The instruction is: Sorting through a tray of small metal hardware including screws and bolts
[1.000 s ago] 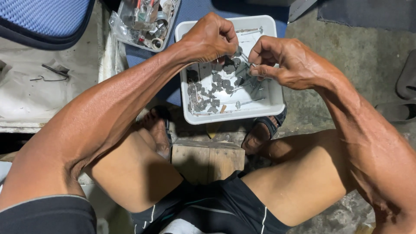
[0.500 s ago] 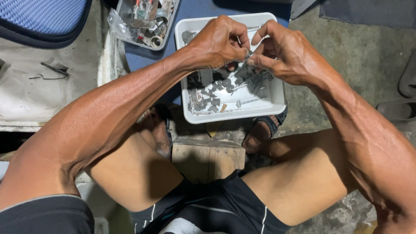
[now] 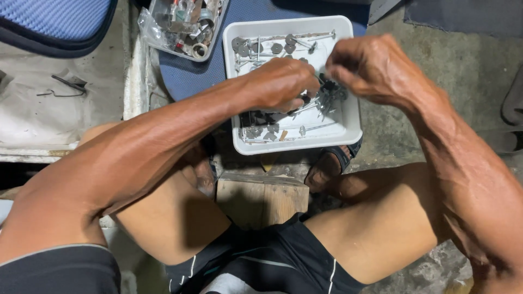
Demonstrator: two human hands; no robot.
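White tray (image 3: 351,128) now sits under parted hands: the left hand (image 3: 280,84) has dropped toward its centre, pinching long nails (image 3: 321,103); the right hand (image 3: 370,68), clenched, hovers near its right edge.

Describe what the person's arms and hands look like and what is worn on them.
Both arms are bare from shoulder to fingertips, lean and sinewy with raised veins. The left hand and right hand wear no gloves, rings, watch or bands. A dark sleeve edge with a thin pale trim shows at the left shoulder.
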